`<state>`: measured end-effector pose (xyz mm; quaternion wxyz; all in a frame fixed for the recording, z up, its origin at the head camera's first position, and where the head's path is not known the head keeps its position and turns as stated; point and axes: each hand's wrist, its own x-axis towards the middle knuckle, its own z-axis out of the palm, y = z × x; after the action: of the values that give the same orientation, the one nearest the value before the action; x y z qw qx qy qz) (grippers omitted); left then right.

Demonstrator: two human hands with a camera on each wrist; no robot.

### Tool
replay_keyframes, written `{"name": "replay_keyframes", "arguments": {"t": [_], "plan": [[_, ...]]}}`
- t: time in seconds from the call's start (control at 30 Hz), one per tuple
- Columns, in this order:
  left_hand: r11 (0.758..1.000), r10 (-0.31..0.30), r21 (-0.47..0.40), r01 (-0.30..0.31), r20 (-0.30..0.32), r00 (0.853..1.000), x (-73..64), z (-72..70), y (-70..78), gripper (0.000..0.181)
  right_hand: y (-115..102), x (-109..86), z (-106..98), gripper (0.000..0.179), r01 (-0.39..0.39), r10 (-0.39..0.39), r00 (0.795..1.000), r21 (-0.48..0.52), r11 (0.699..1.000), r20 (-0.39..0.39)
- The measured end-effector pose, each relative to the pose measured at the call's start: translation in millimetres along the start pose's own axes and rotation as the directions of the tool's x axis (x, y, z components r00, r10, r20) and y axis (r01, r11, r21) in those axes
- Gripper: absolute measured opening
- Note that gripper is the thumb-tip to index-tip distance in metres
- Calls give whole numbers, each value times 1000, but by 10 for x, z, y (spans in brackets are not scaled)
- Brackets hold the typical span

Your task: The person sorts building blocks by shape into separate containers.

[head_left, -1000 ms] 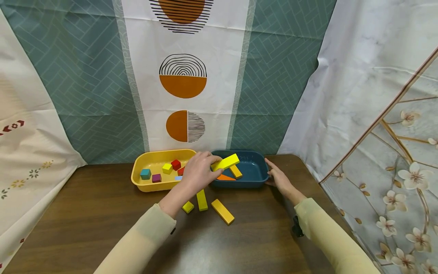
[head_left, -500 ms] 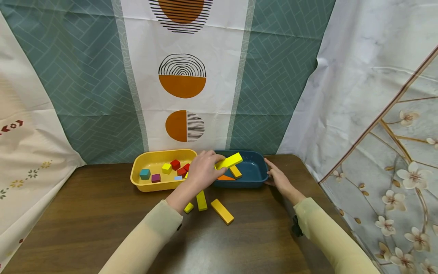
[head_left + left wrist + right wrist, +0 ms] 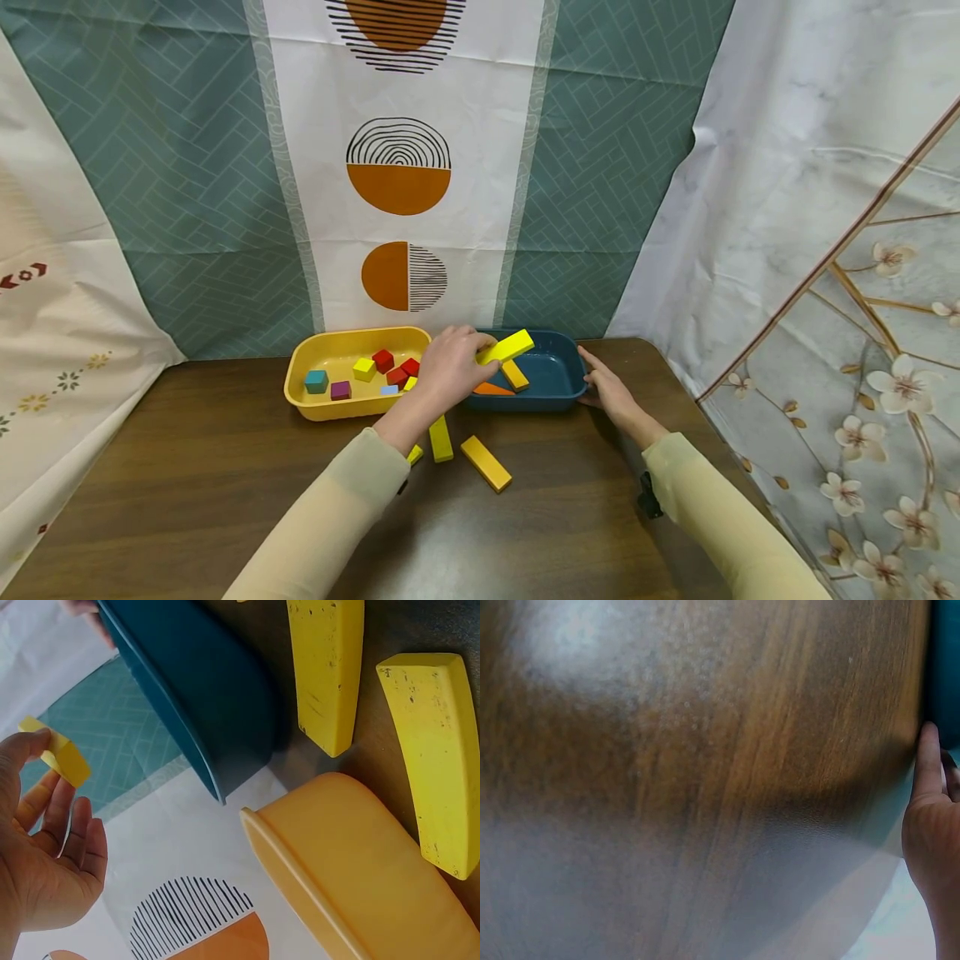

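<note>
My left hand pinches a long yellow block between thumb and fingers, above the left part of the dark blue tray. In the left wrist view the same yellow block sticks out past the fingertips. Inside the blue tray lie an orange piece and an amber block. My right hand touches the tray's right end with its fingers extended. In the right wrist view that hand meets the blue tray wall; some fingers are hidden.
Left of the blue tray stands a yellow tray with several small coloured blocks. On the brown table in front lie an amber block, a yellow block and a small yellow piece, partly hidden by the left arm.
My left hand has shifted slightly right with the yellow block, farther over the blue tray. More blocks in the yellow tray have come into sight. The right hand stays at the tray's end.
</note>
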<state>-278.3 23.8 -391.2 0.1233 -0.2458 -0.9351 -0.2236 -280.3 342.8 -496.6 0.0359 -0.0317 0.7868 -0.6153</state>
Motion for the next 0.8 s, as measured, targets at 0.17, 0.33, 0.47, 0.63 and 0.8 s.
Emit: {"name": "replay_keyframes", "arguments": {"t": [0.17,0.33,0.47,0.63,0.8], "plan": [[1000,-10,1,10,2,1000,28,26,-16,33,-8,0,5,67,1,-1,1000,-4,1000,0],[999,-36,-9,37,14,999,29,48,-28,33,-17,-8,8,67,3,-3,1000,-7,1000,7],[999,-49,-20,49,21,999,30,68,-31,34,-20,-18,1,67,6,-6,1000,13,1000,12],[998,-63,-26,63,31,998,51,106,-35,34,-10,-13,-7,68,-3,3,1000,6,1000,-1],[996,-85,-11,86,56,995,76,171,-60,34,12,-2,-8,67,1,-1,1000,-15,1000,5]]}}
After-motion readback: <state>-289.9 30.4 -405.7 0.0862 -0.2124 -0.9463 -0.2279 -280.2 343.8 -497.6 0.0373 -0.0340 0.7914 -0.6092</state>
